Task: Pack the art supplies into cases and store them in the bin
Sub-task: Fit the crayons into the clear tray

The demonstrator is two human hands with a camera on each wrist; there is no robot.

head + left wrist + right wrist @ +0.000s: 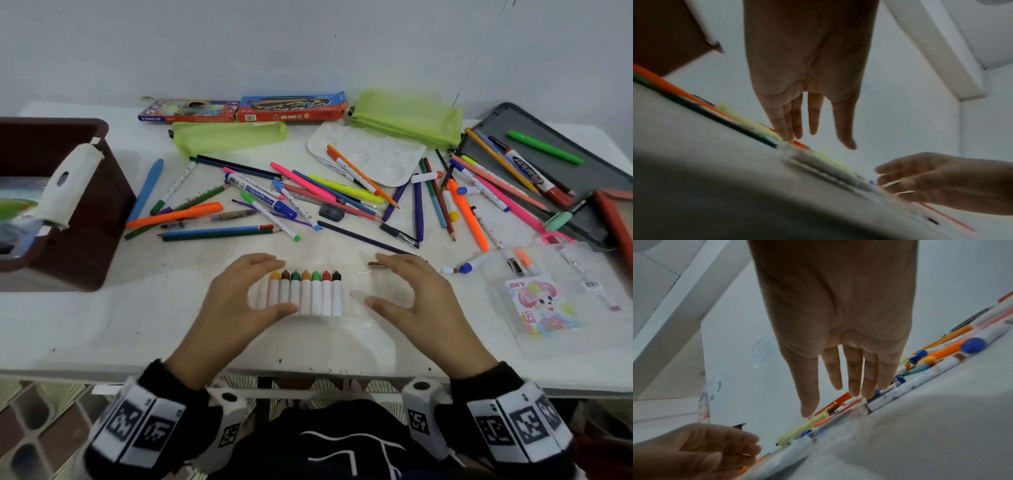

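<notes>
A row of several white-wrapped crayons [301, 296] with coloured tips lies in a clear plastic case [363, 301] near the table's front edge. My left hand [272, 287] hovers at the row's left end, fingers straight, thumb by the crayon bases. At the case's vacant right side my right hand [375, 281] is spread the same way and holds nothing. The wrist views show my left hand [824, 141] and my right hand [830, 402] with straight fingers just above the table. A brown bin [102, 212] stands at the left.
Many loose pens, pencils and markers [308, 198] cover the table's middle. Two green mesh pouches [407, 116], two pencil boxes [291, 108] and a white palette [366, 154] lie behind. A grey tray [561, 178] and a clear "DIY" pouch [541, 305] sit at the right.
</notes>
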